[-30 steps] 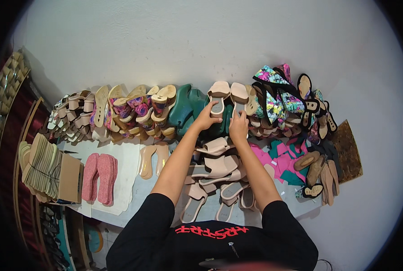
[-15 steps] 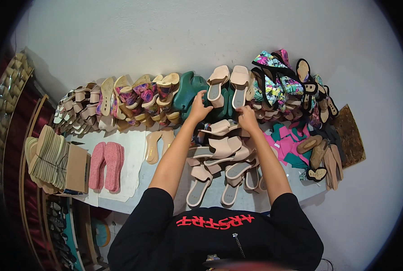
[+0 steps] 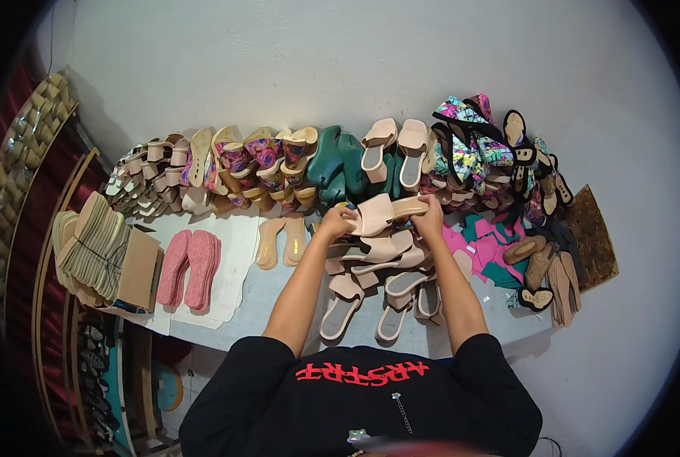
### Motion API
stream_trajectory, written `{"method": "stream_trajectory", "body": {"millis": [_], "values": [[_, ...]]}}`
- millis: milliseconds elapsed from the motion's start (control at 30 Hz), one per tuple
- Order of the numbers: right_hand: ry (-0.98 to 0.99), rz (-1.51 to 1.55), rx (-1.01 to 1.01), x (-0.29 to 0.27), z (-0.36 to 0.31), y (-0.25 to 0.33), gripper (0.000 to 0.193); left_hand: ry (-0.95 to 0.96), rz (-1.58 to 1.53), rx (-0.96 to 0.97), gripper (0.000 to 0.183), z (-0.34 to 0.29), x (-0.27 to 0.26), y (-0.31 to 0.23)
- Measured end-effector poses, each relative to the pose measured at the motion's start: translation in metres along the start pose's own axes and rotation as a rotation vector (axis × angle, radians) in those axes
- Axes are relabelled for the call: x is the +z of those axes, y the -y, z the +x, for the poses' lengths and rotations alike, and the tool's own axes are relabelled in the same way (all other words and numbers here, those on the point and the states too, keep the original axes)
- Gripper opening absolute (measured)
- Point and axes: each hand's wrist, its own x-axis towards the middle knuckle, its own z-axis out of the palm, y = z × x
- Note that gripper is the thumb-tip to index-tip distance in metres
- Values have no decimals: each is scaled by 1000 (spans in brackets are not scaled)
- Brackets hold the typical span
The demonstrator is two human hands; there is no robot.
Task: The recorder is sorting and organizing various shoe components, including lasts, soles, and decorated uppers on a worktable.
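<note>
My left hand (image 3: 338,222) and my right hand (image 3: 432,216) both grip one beige slide sandal (image 3: 384,212), held sideways above a heap of matching beige sandals (image 3: 378,263) on the worktable (image 3: 248,305). Just beyond my hands, a pair of beige sandals (image 3: 395,149) leans upright on dark green shoes (image 3: 340,164) in the row along the wall.
A long row of mixed sandals (image 3: 225,164) lines the wall, with colourful patterned ones (image 3: 469,148) at the right. Pink insoles (image 3: 189,259), tan soles (image 3: 281,240), a stack of flat soles on a cardboard box (image 3: 100,247) and pink and green cut pieces (image 3: 492,247) lie around.
My hands have come back from the upright beige pair at the wall row and now hold another beige sandal over the heap.
</note>
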Motion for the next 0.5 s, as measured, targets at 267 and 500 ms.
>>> {"method": "stream_trajectory", "body": {"millis": [267,500], "values": [[-27,387,-152,-17,-19,30,70,-410,-480,482,38,-14,-38,-59],[239,455,-119,-9,-31,92,65,-439,-805,509,39,-17,-55,-88]]}}
